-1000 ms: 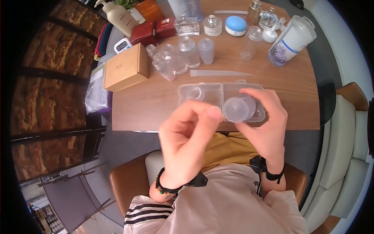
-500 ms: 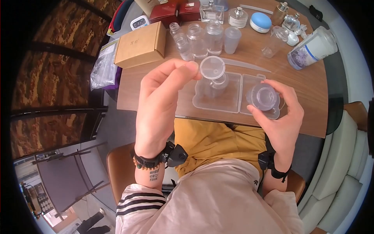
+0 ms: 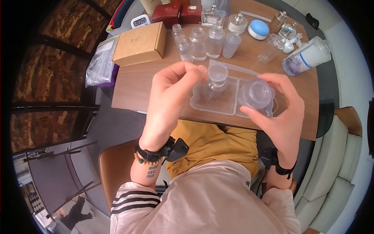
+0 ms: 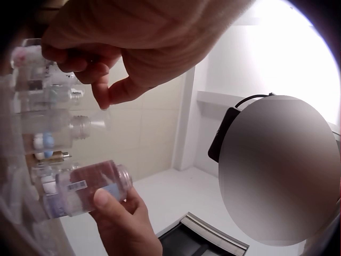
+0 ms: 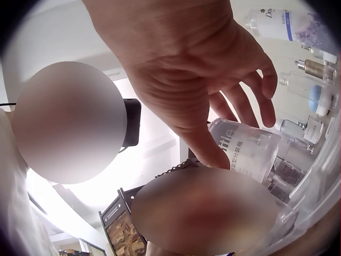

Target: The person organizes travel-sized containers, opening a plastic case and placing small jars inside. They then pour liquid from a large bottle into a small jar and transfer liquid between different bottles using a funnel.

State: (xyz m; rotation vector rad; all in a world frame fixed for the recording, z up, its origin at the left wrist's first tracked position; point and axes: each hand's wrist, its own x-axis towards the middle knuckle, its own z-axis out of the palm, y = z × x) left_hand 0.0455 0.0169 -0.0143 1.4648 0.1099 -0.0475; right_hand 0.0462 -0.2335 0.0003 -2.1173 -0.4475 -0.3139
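My left hand (image 3: 171, 91) pinches the rim of a small clear funnel (image 3: 217, 72) between thumb and fingers. Below it a clear bottle (image 3: 216, 86) stands at the left half of an open plastic case (image 3: 198, 108). In the left wrist view, the funnel (image 4: 100, 121) lines up with that bottle's threaded neck (image 4: 80, 128), its narrow end right at the mouth. My right hand (image 3: 286, 105) holds a wider clear bottle (image 3: 257, 93) with an uncapped mouth, over the case's right half. Printed lettering shows on this bottle (image 5: 248, 149) in the right wrist view.
Several clear bottles (image 3: 198, 43) stand behind the case, left of a frosted cup (image 3: 231, 45). A cardboard box (image 3: 139, 43) sits at the left. Perfume bottles, a blue-lidded jar (image 3: 258, 30) and a large white bottle (image 3: 307, 58) line the back and right. A clear strip (image 3: 233, 67) lies behind the case.
My left hand has carried the funnel left, from beside the right hand's bottle to the standing bottle, and lowered it to the mouth. My right hand keeps its bottle. The head view has shifted.
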